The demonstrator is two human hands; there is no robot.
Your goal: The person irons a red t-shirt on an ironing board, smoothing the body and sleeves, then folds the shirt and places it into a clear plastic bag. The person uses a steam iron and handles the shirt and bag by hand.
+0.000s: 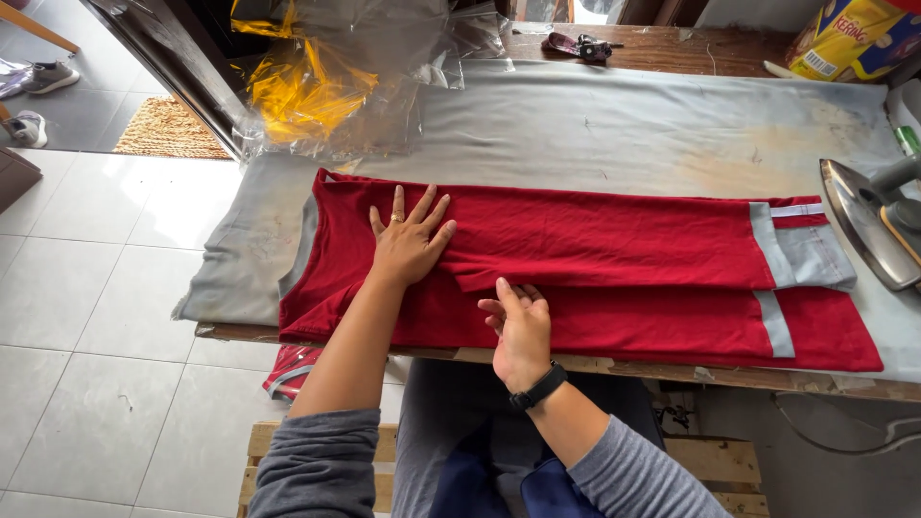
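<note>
A red garment [614,259] with grey trim lies folded lengthwise on a grey padded table cover [633,125]. My left hand [410,240] rests flat on it with fingers spread, near its left end; a ring shows on one finger. My right hand [518,321] sits lower, at the garment's front part, fingers curled against the edge of a fold; I cannot see whether they pinch the cloth. A black band is on that wrist. Grey cuffs [801,254] of the garment lie at the right end.
An iron [868,225] stands on its side at the table's right edge. Crumpled clear and yellow plastic wrap [317,86] lies at the back left. A yellow package [844,34] sits at the far right corner. A wooden pallet [720,460] is below.
</note>
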